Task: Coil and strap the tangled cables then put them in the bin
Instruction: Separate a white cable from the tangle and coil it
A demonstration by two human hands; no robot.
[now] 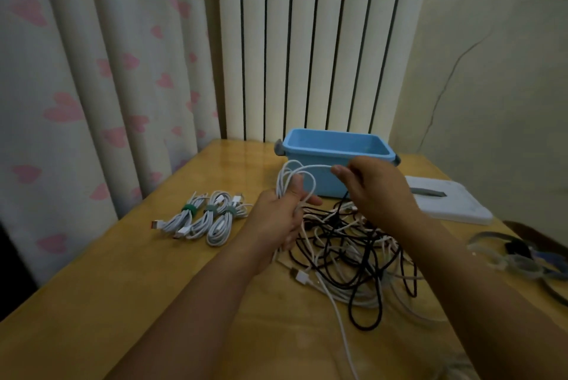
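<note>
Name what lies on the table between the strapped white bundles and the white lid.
In the head view, the tangled heap of black and white cables lies between the strapped bundles and the lid, with both hands above it.

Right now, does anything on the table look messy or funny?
Yes. The black and white cables in front of the blue bin lie knotted in a loose heap, unlike the three strapped bundles beside them. The bin appears empty.
</note>
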